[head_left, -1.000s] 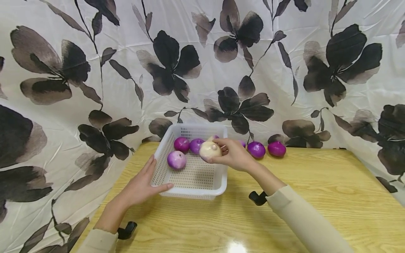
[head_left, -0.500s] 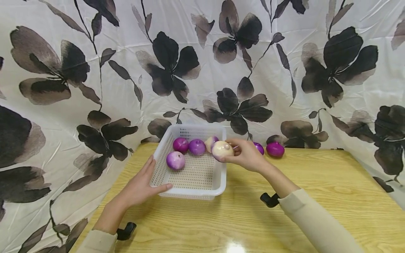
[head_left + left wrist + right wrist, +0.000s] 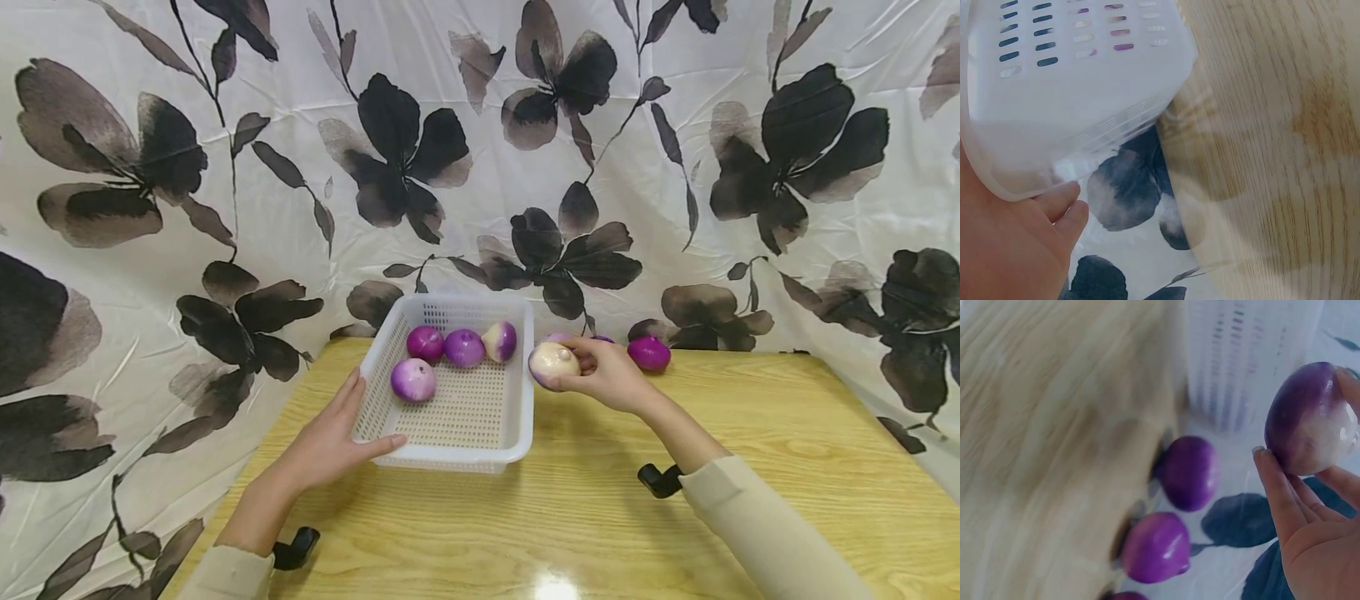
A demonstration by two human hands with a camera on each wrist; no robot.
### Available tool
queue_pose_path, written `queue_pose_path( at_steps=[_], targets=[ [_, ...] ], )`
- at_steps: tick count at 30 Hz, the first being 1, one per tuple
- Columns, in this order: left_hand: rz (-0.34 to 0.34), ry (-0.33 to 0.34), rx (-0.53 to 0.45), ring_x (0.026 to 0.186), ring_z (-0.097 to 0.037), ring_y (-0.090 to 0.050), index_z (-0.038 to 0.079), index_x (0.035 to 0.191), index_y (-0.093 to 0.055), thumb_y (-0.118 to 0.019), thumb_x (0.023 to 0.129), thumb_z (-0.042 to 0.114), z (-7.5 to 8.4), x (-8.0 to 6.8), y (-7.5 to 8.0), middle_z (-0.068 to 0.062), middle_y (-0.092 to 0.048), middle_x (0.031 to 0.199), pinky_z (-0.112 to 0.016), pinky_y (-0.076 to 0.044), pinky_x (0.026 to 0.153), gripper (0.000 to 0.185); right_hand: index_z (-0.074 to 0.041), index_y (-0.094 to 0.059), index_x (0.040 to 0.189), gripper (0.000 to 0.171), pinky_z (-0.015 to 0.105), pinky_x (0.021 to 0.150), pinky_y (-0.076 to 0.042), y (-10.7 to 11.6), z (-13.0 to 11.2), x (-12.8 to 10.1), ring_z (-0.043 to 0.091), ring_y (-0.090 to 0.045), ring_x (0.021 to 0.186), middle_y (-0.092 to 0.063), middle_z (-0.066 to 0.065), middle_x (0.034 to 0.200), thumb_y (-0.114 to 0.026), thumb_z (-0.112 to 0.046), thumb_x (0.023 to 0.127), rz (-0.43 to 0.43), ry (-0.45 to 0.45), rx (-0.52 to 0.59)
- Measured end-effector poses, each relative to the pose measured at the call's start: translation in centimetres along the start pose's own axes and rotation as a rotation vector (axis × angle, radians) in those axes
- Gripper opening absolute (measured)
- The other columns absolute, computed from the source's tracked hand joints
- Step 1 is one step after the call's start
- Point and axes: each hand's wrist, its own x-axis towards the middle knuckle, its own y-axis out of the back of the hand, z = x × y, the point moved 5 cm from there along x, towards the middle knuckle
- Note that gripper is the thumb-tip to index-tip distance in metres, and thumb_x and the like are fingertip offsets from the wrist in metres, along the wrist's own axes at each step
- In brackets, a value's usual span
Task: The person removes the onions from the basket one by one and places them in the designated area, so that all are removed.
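Four onions (image 3: 413,381) in basket (image 3: 442,454), three other onions (image 3: 1191,474) on counter (image 3: 585,508); right hand (image 3: 613,377) grips pale onion (image 3: 552,367) just right of basket. Left hand (image 3: 327,442), fingers extended, touches basket corner. Looks roughly midway.

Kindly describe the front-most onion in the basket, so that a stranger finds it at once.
On the wooden table, the left hand touches a white basket. Inside, the front-most onion, whitish and purple, lies alone in front of a row of three onions.
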Motion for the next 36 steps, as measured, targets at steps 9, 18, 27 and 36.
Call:
queue_pose_path(
  at_steps=[9,18,27,36],
  targets=[
    [0.002,0.0,0.005,0.151,-0.051,-0.018,-0.001,0.163,-0.007,-0.066,0.082,0.077,-0.2,-0.1,-0.1,-0.018,0.003,0.171,-0.068,-0.026,0.116,0.127,0.007,-0.06,0.135,0.067,0.046,0.09,-0.059,-0.1,3.3,-0.3,0.031,-0.07,0.105,-0.069,0.022,0.122,-0.084,-0.032,0.085,0.003,-0.04,-0.064],
    [0.004,-0.003,0.007,0.151,-0.05,-0.018,-0.002,0.163,-0.007,-0.066,0.083,0.077,-0.1,0.0,-0.1,-0.019,0.002,0.171,-0.067,-0.025,0.117,0.127,0.008,-0.061,0.133,0.065,0.049,0.095,-0.055,-1.6,5.6,0.0,0.034,-0.067,0.109,-0.069,0.023,0.122,-0.084,-0.03,0.085,-0.023,-0.074,-0.051],
    [0.014,-0.015,0.004,0.151,-0.051,-0.018,-0.004,0.162,-0.008,-0.066,0.083,0.075,0.1,-0.3,0.1,-0.022,0.001,0.17,-0.066,-0.025,0.117,0.126,0.006,-0.06,0.134,0.066,0.048,0.092,-0.055,-2.9,6.5,0.3,0.033,-0.066,0.106,-0.07,0.019,0.116,-0.081,-0.036,0.087,-0.056,-0.115,-0.099],
    [0.0,-0.002,-0.005,0.152,-0.05,-0.017,-0.003,0.162,-0.007,-0.066,0.082,0.077,0.0,-0.1,0.0,-0.019,0.002,0.171,-0.066,-0.024,0.118,0.127,0.005,-0.062,0.129,0.059,0.05,0.094,-0.054,-3.5,6.5,0.8,0.034,-0.066,0.108,-0.07,0.018,0.114,-0.079,-0.037,0.089,-0.073,-0.114,-0.102]
  ],
)
